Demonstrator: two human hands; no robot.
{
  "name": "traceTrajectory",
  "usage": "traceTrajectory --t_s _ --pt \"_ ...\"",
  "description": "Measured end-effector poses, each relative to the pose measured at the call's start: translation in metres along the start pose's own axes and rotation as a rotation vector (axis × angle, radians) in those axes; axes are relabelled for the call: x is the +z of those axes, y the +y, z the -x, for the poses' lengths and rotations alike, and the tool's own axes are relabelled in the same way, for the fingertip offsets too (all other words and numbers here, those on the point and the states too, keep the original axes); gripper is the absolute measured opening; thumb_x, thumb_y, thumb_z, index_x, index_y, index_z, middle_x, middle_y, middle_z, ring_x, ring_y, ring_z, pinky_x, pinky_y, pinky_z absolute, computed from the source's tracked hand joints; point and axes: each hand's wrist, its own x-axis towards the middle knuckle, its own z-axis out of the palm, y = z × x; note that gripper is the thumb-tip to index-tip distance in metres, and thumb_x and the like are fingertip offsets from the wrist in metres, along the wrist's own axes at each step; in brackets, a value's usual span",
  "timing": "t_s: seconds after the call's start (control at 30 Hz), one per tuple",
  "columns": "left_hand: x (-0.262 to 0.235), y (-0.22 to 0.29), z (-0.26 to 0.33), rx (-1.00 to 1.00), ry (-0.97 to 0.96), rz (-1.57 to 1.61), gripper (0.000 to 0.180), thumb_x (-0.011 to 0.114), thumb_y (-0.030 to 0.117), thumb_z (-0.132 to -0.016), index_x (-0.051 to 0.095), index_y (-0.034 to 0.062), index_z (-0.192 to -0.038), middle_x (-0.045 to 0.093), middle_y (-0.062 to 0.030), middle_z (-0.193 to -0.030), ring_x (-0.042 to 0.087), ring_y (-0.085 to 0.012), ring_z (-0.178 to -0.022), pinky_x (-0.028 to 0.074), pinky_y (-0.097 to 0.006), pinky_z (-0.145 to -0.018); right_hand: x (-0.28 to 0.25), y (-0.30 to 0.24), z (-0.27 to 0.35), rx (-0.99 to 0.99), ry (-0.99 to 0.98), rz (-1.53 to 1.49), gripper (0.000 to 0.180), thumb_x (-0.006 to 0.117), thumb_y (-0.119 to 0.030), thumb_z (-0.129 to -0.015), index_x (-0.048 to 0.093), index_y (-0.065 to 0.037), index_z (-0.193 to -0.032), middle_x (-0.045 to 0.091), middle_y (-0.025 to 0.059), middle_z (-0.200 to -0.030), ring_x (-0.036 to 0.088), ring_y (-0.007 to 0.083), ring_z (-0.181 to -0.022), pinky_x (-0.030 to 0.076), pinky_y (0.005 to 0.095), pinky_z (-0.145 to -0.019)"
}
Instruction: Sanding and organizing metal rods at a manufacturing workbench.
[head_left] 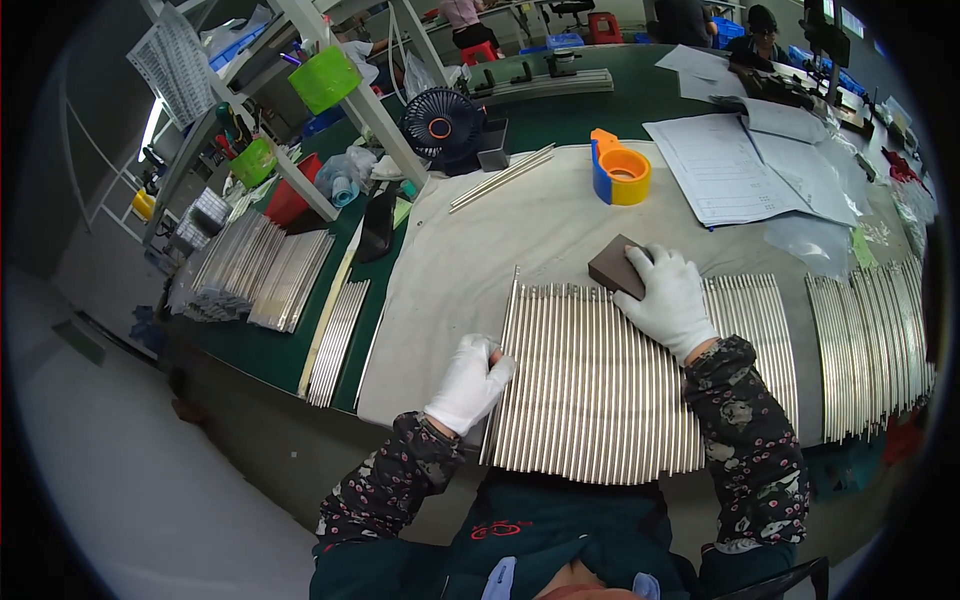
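The view comes from the left fisheye camera, worn on the head of the person (430,565). It faces down and forward, quite near above the left hand (466,385), the right hand (668,300) and the worktop (640,92), and reaches as far as a red stool (603,27).

Right grip (668,303) holds a brown block (612,264); left grip (466,386) touches the silvery rods (594,385).

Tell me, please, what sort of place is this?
Probably a factory workshop: shiny metal rods lie in rows on a cloth-covered bench, stacked bundles of long pieces sit at the left, and a person in dark clothes is in the background.
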Motion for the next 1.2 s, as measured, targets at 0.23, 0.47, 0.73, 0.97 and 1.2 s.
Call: traceTrajectory --t_s 0.23,0.47,0.73,0.97,1.2 --pt "-0.047 0.037 -0.029 -0.26 -0.059 0.527 0.015 0.053 0.016 -0.092 0.047 0.003 -0.091 0.052 -0.0051 -0.078 0.051 -0.0117 -0.06 0.046 -0.024 -0.06 -0.001 0.001 0.002 0.012 -0.019 0.01 0.057 0.07 -0.036 -0.071 0.059 -0.005 -0.117 0.059 0.0172 -0.108 0.057 0.0321 -0.096 0.046 0.042 -0.08" --pt "-0.026 0.014 -0.102 0.238 0.074 -0.211 0.011 0.056 0.011 -0.087 0.05 0.0031 -0.091 0.058 -0.0174 -0.078 0.059 -0.0347 -0.074 0.046 -0.037 -0.067 -0.003 0.0 0.003 0.001 -0.026 0.008 0.059 0.07 -0.035 -0.07 0.057 -0.006 -0.119 0.058 0.0171 -0.111 0.056 0.0323 -0.099 0.045 0.0423 -0.082" --pt "0.012 -0.026 -0.149 0.289 -0.118 -0.119 0.014 0.057 0.019 -0.085 0.054 0.0064 -0.091 0.063 -0.0163 -0.086 0.06 -0.0363 -0.085 0.047 -0.045 -0.074 -0.001 -0.007 0.002 -0.002 -0.05 0.031 0.059 0.071 -0.032 -0.069 0.057 -0.005 -0.12 0.056 0.0159 -0.114 0.053 0.0329 -0.103 0.043 0.0428 -0.086" --pt "0.017 -0.027 -0.152 0.323 -0.141 -0.115 0.014 0.057 0.019 -0.086 0.054 0.0054 -0.091 0.062 -0.0175 -0.082 0.06 -0.0372 -0.08 0.047 -0.045 -0.07 -0.019 0.0 0.004 0.03 -0.012 0.08 0.056 0.07 -0.025 -0.067 0.058 -0.003 -0.117 0.056 0.0143 -0.113 0.052 0.0317 -0.103 0.041 0.0415 -0.088" --pt "0.023 -0.041 -0.146 0.506 -0.131 0.1 0.014 0.055 0.019 -0.087 0.056 0.0059 -0.092 0.063 -0.0169 -0.083 0.061 -0.0365 -0.081 0.047 -0.045 -0.07 -0.032 0.02 -0.002 0.191 0.0 0.19 0.058 0.07 -0.027 -0.067 0.059 -0.003 -0.118 0.058 0.0155 -0.117 0.053 0.0327 -0.103 0.042 0.0422 -0.09"
